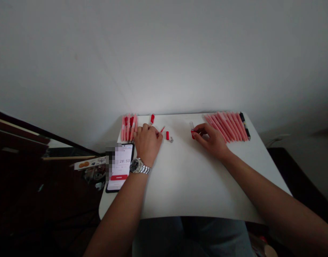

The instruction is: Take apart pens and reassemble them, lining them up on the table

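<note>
My left hand (148,141), with a metal watch at the wrist, rests on the white table at the left. Its thumb and finger are together near a thin red-tipped piece (163,129); what they grip is hard to make out. My right hand (210,140) pinches a small red piece with a clear tube (191,125) at its upper end. Between the hands lie a short red cylinder (167,135) and a small metallic part (172,140). Behind my left hand is another red piece (152,119) with a clear end.
Several pink pens (228,126) lie in a row at the right beside a black pen (244,125). More pink and red pens (128,127) lie at the left. A phone (119,169) sits at the left edge of the white table (196,189), against a wall.
</note>
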{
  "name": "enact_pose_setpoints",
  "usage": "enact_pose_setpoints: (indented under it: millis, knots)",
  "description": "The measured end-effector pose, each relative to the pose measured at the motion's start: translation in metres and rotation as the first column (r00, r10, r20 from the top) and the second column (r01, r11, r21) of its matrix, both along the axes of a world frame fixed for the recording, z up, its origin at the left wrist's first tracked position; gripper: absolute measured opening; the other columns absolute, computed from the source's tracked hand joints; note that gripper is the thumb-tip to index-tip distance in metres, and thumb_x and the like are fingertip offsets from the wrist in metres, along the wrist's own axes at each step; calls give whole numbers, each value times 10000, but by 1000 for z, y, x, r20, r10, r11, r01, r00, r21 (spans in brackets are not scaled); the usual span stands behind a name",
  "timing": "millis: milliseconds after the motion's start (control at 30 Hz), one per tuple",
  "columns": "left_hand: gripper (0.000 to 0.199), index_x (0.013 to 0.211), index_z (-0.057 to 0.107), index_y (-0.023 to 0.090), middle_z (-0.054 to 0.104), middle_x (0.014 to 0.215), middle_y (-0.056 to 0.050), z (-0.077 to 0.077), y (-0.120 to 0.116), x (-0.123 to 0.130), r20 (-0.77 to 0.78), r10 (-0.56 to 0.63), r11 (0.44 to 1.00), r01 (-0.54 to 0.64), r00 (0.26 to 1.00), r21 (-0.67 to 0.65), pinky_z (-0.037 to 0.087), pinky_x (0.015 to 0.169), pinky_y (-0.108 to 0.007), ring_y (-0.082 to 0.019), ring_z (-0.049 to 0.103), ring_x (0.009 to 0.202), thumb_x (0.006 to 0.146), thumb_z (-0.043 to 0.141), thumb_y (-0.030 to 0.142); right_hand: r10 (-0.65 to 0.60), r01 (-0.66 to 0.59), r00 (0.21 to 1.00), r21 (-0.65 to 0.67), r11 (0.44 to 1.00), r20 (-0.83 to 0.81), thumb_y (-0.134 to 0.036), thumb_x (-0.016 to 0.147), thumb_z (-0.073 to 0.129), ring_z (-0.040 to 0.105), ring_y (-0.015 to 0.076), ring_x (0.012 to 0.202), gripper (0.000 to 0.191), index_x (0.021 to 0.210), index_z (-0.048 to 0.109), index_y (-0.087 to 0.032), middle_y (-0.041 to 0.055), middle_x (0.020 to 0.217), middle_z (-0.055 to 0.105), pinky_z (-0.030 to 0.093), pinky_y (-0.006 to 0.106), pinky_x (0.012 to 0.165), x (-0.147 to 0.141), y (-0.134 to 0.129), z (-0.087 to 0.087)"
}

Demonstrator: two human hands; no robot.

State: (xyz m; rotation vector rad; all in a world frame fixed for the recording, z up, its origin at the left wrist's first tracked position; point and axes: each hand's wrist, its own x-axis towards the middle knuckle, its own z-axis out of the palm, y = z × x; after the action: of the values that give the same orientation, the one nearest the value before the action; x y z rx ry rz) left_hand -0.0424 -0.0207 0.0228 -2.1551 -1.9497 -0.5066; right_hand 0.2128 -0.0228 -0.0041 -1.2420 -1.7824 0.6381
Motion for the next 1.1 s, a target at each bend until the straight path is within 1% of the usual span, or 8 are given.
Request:
enact_pose_setpoints:
  millis: [233,433,600,733,833,900,1000,1100]
  knots:
    - [167,855,729,200,654,968,-133,-2,1,0,10,5,1000,-5,1000,3,439,814,-471,-336,580,980,898,607,306,-12,12,1000,-4,1000,2,-522,931,631,687,196,764,308,996,625,-221,58,866,720,565,338,700,1,0,-2]
    - [170,869,724,193,651,983,-132,2,0,2,40,16,1000,-16,999,-18,437,839,-475,-339,585,993,896,611,317,-10,10,1000,-1,1000,6,-508,933,633,688,197,771,293,992,626,-220,53,859,717,561,333,698,1,0,-1]
    - [120,877,701,207,645,992,-112,5,1,3,75,16,999,-19,997,38,439,879,-476,-326,582,1006,886,616,290,-6,6,1000,-8,1000,5,-509,935,630,685,192,757,298,997,622,-218,53,853,718,556,327,688,1,-1,0]
    - [82,892,680,204,632,995,-98,8,1,5,166,6,996,-21,986,90,440,910,-476,-316,579,1029,879,621,260,-5,5,1000,-7,1000,12,-472,938,636,682,188,756,270,1002,621,-211,55,857,716,549,323,689,1,0,0]
    - [52,892,661,199,621,997,-89,9,1,6,259,-35,991,1,965,131,441,925,-475,-296,579,1010,869,631,235,-3,3,1000,-5,1000,17,-449,940,640,679,183,753,248,1004,622,-209,50,856,712,544,318,693,1,0,-1]
    - [24,874,644,201,618,980,-75,9,3,6,323,-81,984,24,943,177,459,899,-451,-267,582,962,851,645,204,0,0,1000,-8,1000,16,-452,939,642,680,184,753,251,1005,622,-210,48,853,713,541,315,687,1,0,-1]
    - [87,870,622,205,603,955,-52,6,5,7,421,-164,969,66,892,239,489,831,-395,-217,579,887,821,661,146,7,-7,1000,-3,1000,5,-456,940,638,682,184,750,253,1001,623,-211,47,849,712,541,314,686,1,0,-2]
    - [127,877,599,204,577,947,-44,1,8,7,505,-238,958,113,830,264,500,810,-364,-194,564,874,816,660,112,10,-10,1000,5,1000,8,-445,942,638,681,183,742,240,1002,620,-213,45,843,710,543,317,684,1,0,-2]
